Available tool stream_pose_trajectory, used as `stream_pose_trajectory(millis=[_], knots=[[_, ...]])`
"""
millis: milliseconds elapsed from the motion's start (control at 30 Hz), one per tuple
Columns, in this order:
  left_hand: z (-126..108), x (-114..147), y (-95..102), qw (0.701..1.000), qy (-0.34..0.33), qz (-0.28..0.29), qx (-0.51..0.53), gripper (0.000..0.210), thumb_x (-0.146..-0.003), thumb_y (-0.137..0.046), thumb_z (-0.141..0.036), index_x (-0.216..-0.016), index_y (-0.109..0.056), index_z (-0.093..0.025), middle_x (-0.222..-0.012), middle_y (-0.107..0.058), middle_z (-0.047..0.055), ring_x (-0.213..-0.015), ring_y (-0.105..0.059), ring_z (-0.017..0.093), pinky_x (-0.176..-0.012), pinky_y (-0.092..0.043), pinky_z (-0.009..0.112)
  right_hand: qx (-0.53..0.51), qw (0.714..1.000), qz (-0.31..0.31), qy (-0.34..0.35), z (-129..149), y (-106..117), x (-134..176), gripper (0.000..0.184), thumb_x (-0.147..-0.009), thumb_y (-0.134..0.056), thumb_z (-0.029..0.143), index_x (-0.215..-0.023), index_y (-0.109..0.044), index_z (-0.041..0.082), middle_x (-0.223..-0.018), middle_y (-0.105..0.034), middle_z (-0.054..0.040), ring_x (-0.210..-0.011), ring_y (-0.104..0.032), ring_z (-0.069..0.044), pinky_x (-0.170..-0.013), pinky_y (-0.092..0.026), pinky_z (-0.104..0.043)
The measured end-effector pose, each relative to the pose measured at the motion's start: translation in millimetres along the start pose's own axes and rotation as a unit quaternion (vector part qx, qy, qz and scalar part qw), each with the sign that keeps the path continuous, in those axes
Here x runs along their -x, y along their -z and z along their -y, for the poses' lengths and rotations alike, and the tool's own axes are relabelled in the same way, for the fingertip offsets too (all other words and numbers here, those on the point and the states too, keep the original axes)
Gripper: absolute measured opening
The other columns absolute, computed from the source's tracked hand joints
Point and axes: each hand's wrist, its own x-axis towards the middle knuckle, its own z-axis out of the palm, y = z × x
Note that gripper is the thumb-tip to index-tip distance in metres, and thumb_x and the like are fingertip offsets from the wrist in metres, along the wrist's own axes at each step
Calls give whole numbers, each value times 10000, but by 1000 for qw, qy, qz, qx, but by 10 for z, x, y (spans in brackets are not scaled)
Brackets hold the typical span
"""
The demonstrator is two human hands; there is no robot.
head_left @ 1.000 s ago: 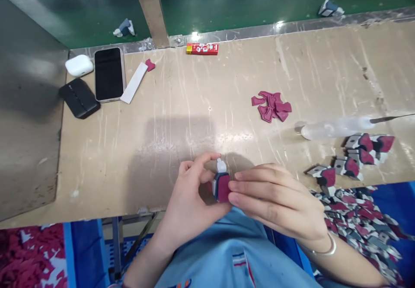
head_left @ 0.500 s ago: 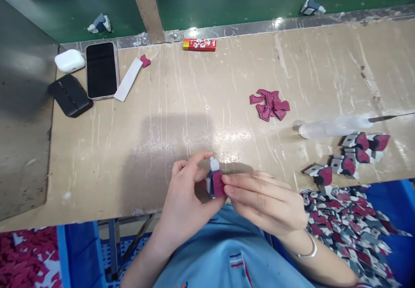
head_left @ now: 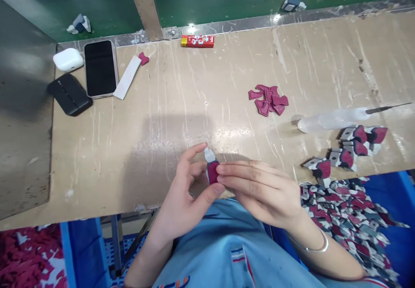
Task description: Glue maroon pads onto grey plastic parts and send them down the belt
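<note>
Between my hands, over the front of the bench, is a small plastic part [head_left: 212, 172] with a maroon face, a dark body and a pale grey end pointing away from me. My left hand [head_left: 191, 193] grips it, the index finger at the pale tip and the thumb at the near end. From the right, the fingertips of my right hand [head_left: 262, 188] press on its maroon face; the right thumb is hidden. Further back lies a loose pile of flat maroon pieces [head_left: 268, 100]. Several similar assembled parts [head_left: 345, 158] sit at the bench's right front.
A translucent bottle with a thin dark tip [head_left: 333, 120] lies at right. A phone [head_left: 101, 68], white case [head_left: 68, 59], black device [head_left: 70, 94] and white strip [head_left: 127, 77] lie back left. A red packet [head_left: 197, 41] is at the back. Blue bins [head_left: 86, 253] hold parts below.
Both hands have moved slightly away from me with the part, which is turned a little. My right fingers stay on its maroon face. The whole view has shifted slightly.
</note>
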Motion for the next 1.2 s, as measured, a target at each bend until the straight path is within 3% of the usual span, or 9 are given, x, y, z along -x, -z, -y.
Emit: stream_pose_trajectory(millis=[100, 233, 400, 667, 800, 967, 1200], knots=[[37, -6, 28, 998, 8, 0, 57, 540, -974, -777, -281, -1433, -499, -328, -1035, -829, 6, -894, -821, 186, -785, -658, 291, -64, 996, -28, -64, 48, -72, 3, 391, -1011, -609, 47, -1340, -700, 237, -1229, -843, -81, -1108, -837, -229, -947, -731, -352], [27, 17, -7, 995, 15, -6, 103, 559, -969, -819, -409, -1420, -498, -325, -1044, -834, 22, -940, -848, 238, -815, -687, 348, -152, 972, -97, -150, 95, -233, 51, 382, -1004, -732, 109, -1347, -661, 260, -1163, -849, -72, -1063, -843, -226, -927, -726, -335], [-21, 37, -48, 995, 31, -30, 90, 556, -944, -839, -469, -1375, -519, -328, -960, -819, 1, -858, -832, 223, -711, -654, 321, -188, 961, -149, -141, 100, -349, 67, 432, -977, -732, 43, -1333, -649, 273, -1090, -852, -58, -1018, -843, -214, -885, -727, -332], [50, -60, 51, 995, -7, 20, 96, 602, -923, -857, -558, -1338, -486, -328, -966, -817, -6, -809, -817, 192, -722, -658, 295, -193, 958, -166, -130, 99, -353, 26, 415, -923, -750, -6, -1235, -678, 258, -1058, -842, -50, -1022, -820, -198, -925, -705, -331], [84, -81, 51, 990, -49, 50, 122, 523, -985, -824, -452, -1363, -480, -342, -954, -809, -23, -812, -806, 154, -715, -624, 240, -197, 956, -176, -130, 85, -360, 32, 430, -900, -762, -24, -1218, -690, 256, -1054, -839, -45, -1006, -820, -197, -918, -698, -324], [77, -107, 66, 985, -48, 75, 150, 510, -1005, -820, -366, -1399, -497, -351, -950, -818, -22, -818, -784, 118, -754, -599, 208, -216, 947, -196, -132, 61, -366, 58, 456, -888, -769, -40, -1233, -691, 248, -1064, -841, -52, -987, -818, -201, -884, -694, -325], [146, -110, 93, 990, -102, 58, 72, 450, -1038, -762, -304, -1432, -565, -398, -988, -816, -26, -807, -773, 121, -738, -610, 207, -207, 955, -161, -139, 58, -363, 69, 454, -910, -773, 0, -1252, -692, 289, -1061, -828, -26, -1005, -790, -191, -922, -668, -316]])
